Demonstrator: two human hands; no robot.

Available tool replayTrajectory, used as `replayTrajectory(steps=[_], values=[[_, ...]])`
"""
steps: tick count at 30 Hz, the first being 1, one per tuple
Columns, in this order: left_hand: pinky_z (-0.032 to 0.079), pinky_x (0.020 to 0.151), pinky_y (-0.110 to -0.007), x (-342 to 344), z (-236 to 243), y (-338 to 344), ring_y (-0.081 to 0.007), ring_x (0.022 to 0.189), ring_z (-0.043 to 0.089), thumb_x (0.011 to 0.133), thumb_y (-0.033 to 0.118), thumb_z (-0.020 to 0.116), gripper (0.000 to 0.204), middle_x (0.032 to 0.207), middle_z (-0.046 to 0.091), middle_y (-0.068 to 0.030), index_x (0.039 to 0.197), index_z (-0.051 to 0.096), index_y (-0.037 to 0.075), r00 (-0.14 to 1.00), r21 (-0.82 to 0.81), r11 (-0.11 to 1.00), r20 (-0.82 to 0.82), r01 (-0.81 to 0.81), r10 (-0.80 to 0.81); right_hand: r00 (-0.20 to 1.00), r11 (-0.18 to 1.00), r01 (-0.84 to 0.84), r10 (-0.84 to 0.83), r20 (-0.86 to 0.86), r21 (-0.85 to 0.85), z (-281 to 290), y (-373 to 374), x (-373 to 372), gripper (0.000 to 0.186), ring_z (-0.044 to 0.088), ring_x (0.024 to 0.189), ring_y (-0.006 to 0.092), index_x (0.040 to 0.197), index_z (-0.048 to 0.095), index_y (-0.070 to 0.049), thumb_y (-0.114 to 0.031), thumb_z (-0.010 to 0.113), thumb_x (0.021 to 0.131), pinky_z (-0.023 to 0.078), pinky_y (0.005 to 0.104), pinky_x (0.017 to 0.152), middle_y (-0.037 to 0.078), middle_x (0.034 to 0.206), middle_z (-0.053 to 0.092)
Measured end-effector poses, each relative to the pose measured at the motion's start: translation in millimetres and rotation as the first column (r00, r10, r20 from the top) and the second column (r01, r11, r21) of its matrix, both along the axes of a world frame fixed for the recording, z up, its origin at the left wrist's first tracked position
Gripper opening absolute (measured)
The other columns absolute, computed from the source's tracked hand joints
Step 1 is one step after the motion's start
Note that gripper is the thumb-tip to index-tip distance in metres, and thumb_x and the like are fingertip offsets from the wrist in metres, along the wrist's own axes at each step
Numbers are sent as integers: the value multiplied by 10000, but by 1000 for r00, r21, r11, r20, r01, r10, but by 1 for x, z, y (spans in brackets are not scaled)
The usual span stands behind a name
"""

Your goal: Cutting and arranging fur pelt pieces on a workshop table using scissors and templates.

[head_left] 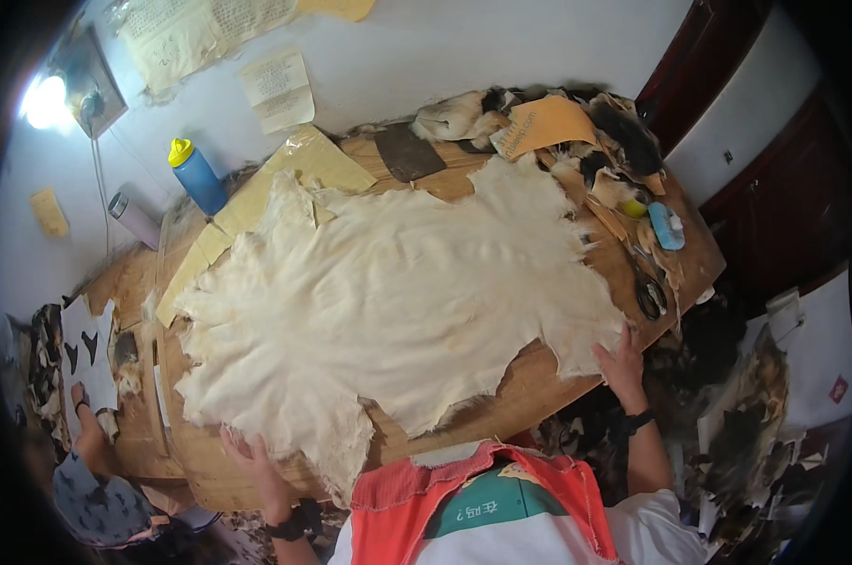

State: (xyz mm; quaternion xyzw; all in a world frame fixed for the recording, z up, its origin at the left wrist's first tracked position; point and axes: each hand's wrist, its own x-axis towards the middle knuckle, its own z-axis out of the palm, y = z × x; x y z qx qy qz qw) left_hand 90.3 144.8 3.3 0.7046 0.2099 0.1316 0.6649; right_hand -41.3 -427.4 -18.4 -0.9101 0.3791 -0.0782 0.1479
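A large cream-coloured hide (388,292) with ragged edges is spread across the wooden table (482,395), slightly wrinkled, its lower flap near the table edge. My left hand (249,455) touches the hide's lower-left edge, fingers apart. At the hide's right corner, my right hand (619,367) rests with fingers spread on or against the edge. Black-handled scissors (651,296) lie just beyond my right hand. Yellow paper sheets (195,278) show from under the hide's upper left.
Bottles (200,184), fur scraps (459,118), orange paper (543,127) and a blue packet (666,226) line the back and right. At left, another person's hand (79,400) touches a white sheet (101,358). Fur piles (746,433) and dark doors (774,217) stand right.
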Motion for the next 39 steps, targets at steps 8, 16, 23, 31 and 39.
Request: replayTrajectory(steps=[8,16,23,31,39], values=[[451,994,-427,-36,-62,29,-372,1268,449,956,117,477,417,1421,350,-242,1346,402,-8,970,478,849,-29,224,-240,989,995,-78,69,134,58,-6,-36,-36,347,620,891,357,999,581,12,-95,755,720,483,396,791,189,954,636],[399,538,-227,-45,-4,-13,-65,619,487,981,284,551,148,768,533,42,955,554,138,846,-492,869,-442,48,-297,962,256,-14,-260,83,967,26,-50,-27,227,648,702,171,942,614,36,-190,596,949,536,298,675,92,874,679],[462,550,-244,-42,8,-27,-106,697,601,942,254,583,223,904,659,-30,1044,627,61,780,-201,881,-410,429,-474,926,15,-67,-371,68,998,53,-75,-14,344,614,509,154,1080,598,-2,-329,553,982,526,273,459,73,716,651],[511,611,-226,93,46,-4,-117,695,615,1015,362,495,318,856,664,-37,1042,625,73,842,-702,473,378,532,-385,716,-398,-692,-487,500,602,87,-67,126,534,653,1035,226,1318,523,-25,-453,443,1009,554,375,847,113,1186,639],[531,712,-300,313,29,-75,-139,850,656,1005,292,514,231,977,696,-19,1089,629,109,844,-568,626,306,534,-441,637,-112,-714,-514,575,691,23,-109,324,371,639,990,181,1226,579,-11,-299,513,1001,507,267,823,94,1094,667]])
